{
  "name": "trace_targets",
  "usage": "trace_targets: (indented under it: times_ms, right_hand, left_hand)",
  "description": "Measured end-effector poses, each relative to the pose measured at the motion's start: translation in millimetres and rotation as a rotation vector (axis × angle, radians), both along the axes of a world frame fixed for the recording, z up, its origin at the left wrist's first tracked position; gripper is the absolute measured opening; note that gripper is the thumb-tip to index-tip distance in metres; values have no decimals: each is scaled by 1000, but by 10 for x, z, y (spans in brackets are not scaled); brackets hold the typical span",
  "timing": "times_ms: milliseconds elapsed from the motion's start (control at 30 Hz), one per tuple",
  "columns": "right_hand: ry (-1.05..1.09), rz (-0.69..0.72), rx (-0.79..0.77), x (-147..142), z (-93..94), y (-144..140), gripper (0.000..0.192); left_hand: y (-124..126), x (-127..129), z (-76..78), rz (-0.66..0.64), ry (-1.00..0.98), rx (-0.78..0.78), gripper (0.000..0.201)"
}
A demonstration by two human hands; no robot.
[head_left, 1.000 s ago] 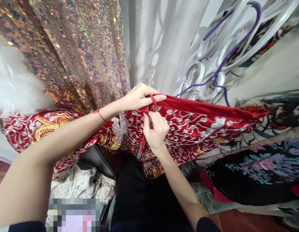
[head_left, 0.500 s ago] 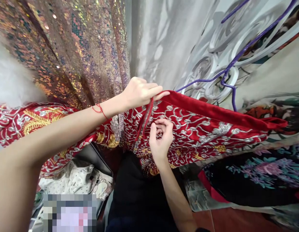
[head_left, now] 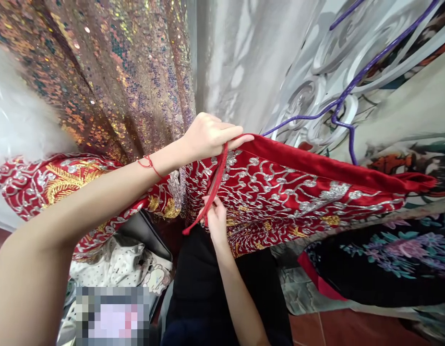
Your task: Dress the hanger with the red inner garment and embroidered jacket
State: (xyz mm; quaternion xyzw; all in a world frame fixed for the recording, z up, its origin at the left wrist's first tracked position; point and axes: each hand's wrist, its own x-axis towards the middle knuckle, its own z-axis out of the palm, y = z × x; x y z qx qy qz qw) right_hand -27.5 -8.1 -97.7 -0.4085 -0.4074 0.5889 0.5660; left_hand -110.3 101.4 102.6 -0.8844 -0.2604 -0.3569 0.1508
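Fingertips of right hand hidden pinching red ribbon, left hand holding waistband

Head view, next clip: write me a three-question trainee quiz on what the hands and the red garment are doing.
1. True or false: the left hand pinches the red garment at its top edge.
2. The right hand pulls what? A) purple hanger B) red strap C) sequin fabric
3. Fill in: the strap runs taut from the left hand down to the ____ hand.

Key: 1 true; 2 B; 3 right.
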Motion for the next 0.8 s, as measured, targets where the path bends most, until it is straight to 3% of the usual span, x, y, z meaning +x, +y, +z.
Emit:
trace_targets:
  times_ms: [67,200,300,400,500,633,700,800]
  right_hand:
    - [-180,-49,9,1,-74,-12,31]
    - [-631,-293,104,-41,-93,11,25]
    - [-781,-360,98,-81,-71,59,21]
    - [-629,-308,95,-99,-89,90,18]
    - [-301,-204,94,-90,-91,98,18]
    - [57,-3,-67,-43,14,114,24]
    - [99,35,-117,-21,74,121,27]
    - [79,-38,-68,-18,116,115,30]
  left_hand:
    - [0,0,4,-9,-14,-33,60]
    - [-8,-6,13,-13,-14,-63,62]
    - [-14,-11,25,-8,8,-52,62]
    - [-11,-10,32,-1,18,-31,61]
    - [-5,-6,33,10,30,-15,60]
    - [-1,-8,36,23,37,-14,60]
    - [5,-14,38,25,24,-19,60]
    - [24,-21,37,17,2,-28,58]
